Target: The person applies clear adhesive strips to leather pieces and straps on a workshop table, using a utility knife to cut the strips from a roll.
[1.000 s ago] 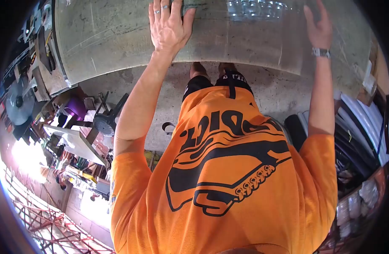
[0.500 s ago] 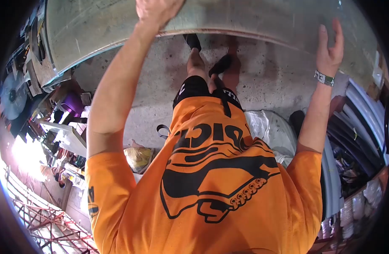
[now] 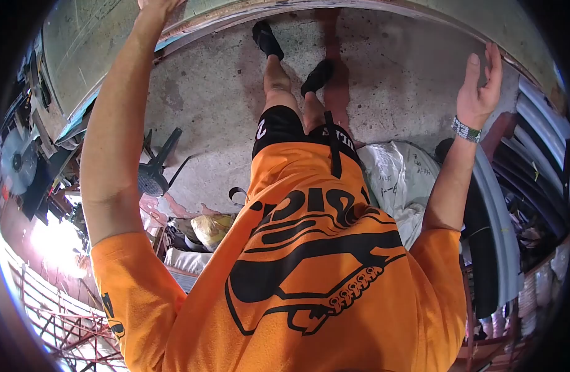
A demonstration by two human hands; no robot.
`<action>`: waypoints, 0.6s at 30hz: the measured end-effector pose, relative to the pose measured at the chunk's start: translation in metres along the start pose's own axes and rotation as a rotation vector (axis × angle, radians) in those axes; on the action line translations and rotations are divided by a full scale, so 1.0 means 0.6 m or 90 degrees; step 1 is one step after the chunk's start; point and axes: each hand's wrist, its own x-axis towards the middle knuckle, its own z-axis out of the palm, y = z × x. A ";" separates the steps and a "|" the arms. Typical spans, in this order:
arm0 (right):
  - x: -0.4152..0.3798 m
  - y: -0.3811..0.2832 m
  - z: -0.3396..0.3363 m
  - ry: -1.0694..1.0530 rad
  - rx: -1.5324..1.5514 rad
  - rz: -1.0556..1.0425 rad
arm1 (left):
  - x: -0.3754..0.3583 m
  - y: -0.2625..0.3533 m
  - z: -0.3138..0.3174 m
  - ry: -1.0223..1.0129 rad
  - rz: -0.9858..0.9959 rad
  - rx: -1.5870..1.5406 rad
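Note:
A large greenish-grey flat panel (image 3: 71, 68) spans the top of the view, its near edge bowed by the lens. My left hand (image 3: 160, 5) reaches to the panel at the upper left; the frame's top edge cuts it off, so its fingers are hidden. At the upper right, my right hand (image 3: 480, 90) is raised with nothing in it. Its thumb stands apart from the outstretched fingers, which overlap the panel's edge in this view. A patterned metal-band watch (image 3: 466, 130) circles the right wrist.
Concrete floor (image 3: 217, 105) lies under my feet. A dark fan-like object (image 3: 153, 177) stands at the left, near a yellowish bundle (image 3: 212, 230). White sacks (image 3: 396, 180) lie right of my legs. Grey pipes (image 3: 495, 229) run along the right; red metal bars (image 3: 68, 328) show at the lower left.
My left hand has moved left along the panel and partly out of view. The right hand has come slightly down. The panel sits higher in view, and more floor and the fan-like object show.

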 end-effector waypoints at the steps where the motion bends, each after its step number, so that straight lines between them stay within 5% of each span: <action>1: -0.005 -0.001 -0.002 0.002 0.002 0.002 | -0.001 -0.001 0.000 -0.001 0.004 0.004; 18: -0.028 -0.017 -0.010 0.005 -0.017 0.007 | -0.003 0.000 -0.001 0.000 -0.006 -0.013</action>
